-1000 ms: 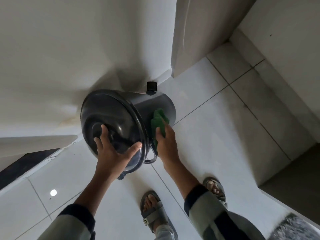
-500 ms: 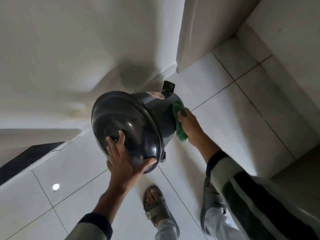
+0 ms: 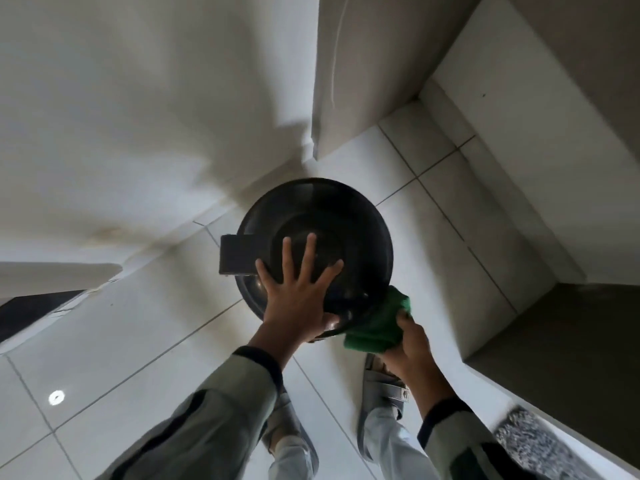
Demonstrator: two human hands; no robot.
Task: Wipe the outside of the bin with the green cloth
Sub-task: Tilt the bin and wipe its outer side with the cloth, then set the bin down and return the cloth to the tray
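Observation:
A dark round bin (image 3: 346,216) with a domed lid stands on the white tiled floor, seen from straight above. My left hand (image 3: 298,289) lies flat on the lid with fingers spread, thumb hooked over the near rim. My right hand (image 3: 412,344) grips a bunched green cloth (image 3: 379,323) and presses it against the bin's near right side, below the lid rim. A dark rectangular hinge block (image 3: 237,254) juts out at the lid's left. The bin's body is hidden under the lid.
White walls close in behind the bin, with a wall corner (image 3: 318,133) just beyond it. A raised ledge (image 3: 519,202) and a dark recess (image 3: 571,358) lie to the right. My sandalled feet (image 3: 384,386) stand just below the bin. A grey mat (image 3: 540,448) sits at bottom right.
The bin went from tilted toward me to upright, seen top-down. My right hand with the cloth moved from the far right side round to the near right side. My left hand flattened on the lid.

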